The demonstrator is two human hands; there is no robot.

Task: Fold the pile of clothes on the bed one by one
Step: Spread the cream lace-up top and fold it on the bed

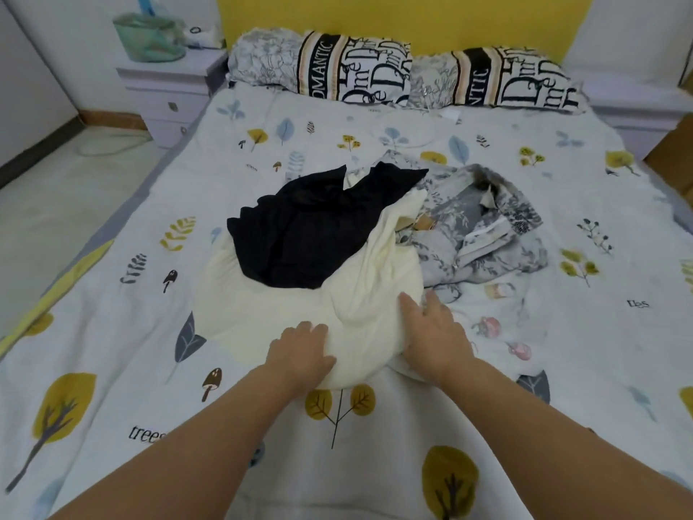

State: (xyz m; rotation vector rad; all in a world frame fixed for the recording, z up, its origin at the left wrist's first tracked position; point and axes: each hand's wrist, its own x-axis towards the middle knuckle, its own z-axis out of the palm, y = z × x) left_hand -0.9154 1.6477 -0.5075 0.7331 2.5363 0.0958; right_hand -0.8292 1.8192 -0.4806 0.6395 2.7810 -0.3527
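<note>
Two bare forearms reach in from the near edge over a smooth printed bedspread of yellow trees, grey-blue leaves and small mushrooms. The left hand lies palm down on the near rim of a soft cream garment, its fingers curled into the cloth so that they gather a fold. The right hand rests flat on the same garment's right edge, fingers straight and a little spread, touching but not clutching. The cream piece is rumpled into a rounded heap in the middle of the bed, with a thick ridge running up its right side. On top of it, farther back, lies a thin matte black garment, crumpled, with two pointed ends turned toward the headboard. Just to the right, touching the cream cloth, a grey floral garment sits bunched, a white zip strip showing among its folds. Beyond the pile, two pillows printed with bold black lettering lean against a plain yellow headboard. At the far left stands a pale bedside cabinet carrying a translucent green bag.
</note>
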